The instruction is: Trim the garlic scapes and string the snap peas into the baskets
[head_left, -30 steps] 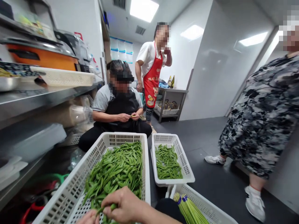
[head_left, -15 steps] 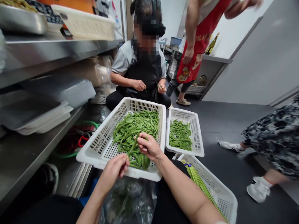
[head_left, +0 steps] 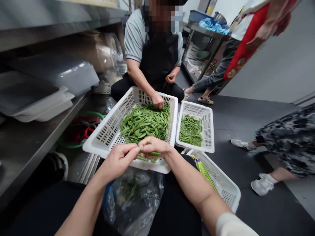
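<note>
Extended since the earlier frame, a co-worker's right hand [head_left: 157, 100] now reaches among the pea pods [head_left: 144, 123] near the far edge of the large white basket [head_left: 96, 146]. At its near edge, the right hand [head_left: 157, 146] pinches one pea pod [head_left: 154, 153], partly hidden by fingers; the left hand [head_left: 120, 159], now meeting it, presses thumb against forefinger, contents indiscernible. The co-worker's head [head_left: 163, 14] is cropped above.
</note>
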Demonstrator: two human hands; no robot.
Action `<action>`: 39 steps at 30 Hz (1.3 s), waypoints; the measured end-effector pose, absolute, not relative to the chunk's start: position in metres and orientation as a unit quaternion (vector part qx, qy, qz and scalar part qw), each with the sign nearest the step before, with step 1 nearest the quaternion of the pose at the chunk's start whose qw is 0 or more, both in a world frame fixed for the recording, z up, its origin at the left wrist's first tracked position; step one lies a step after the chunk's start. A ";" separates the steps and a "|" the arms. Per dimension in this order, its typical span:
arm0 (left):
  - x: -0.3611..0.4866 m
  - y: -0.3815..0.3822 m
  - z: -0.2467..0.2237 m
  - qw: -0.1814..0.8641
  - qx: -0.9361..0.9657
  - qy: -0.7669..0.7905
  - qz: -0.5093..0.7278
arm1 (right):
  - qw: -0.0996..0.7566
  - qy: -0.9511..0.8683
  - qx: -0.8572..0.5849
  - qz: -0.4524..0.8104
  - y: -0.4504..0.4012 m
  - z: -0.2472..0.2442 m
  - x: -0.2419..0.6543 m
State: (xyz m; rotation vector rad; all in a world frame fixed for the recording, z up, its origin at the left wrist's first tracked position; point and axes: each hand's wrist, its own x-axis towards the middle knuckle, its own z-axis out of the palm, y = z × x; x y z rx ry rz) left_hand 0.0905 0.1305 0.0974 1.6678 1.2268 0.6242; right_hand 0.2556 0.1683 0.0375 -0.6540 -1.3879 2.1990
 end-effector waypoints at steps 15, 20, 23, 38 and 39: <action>0.056 0.075 0.005 0.505 0.701 0.503 -0.001 | 0.210 -0.742 -0.415 0.483 0.201 0.031 0.274; 0.051 0.065 -0.047 0.337 0.748 0.542 -0.179 | -0.232 -0.903 -0.334 0.137 0.201 -0.003 0.248; 0.051 0.068 -0.052 0.324 0.749 0.544 -0.194 | -0.243 -0.906 -0.322 0.126 0.196 -0.021 0.239; 0.058 0.103 0.042 0.413 0.667 0.587 0.200 | 0.084 -0.806 -0.460 0.362 0.208 0.034 0.271; 0.061 0.110 0.047 0.400 0.667 0.589 0.221 | 0.114 -0.799 -0.444 0.391 0.204 0.037 0.272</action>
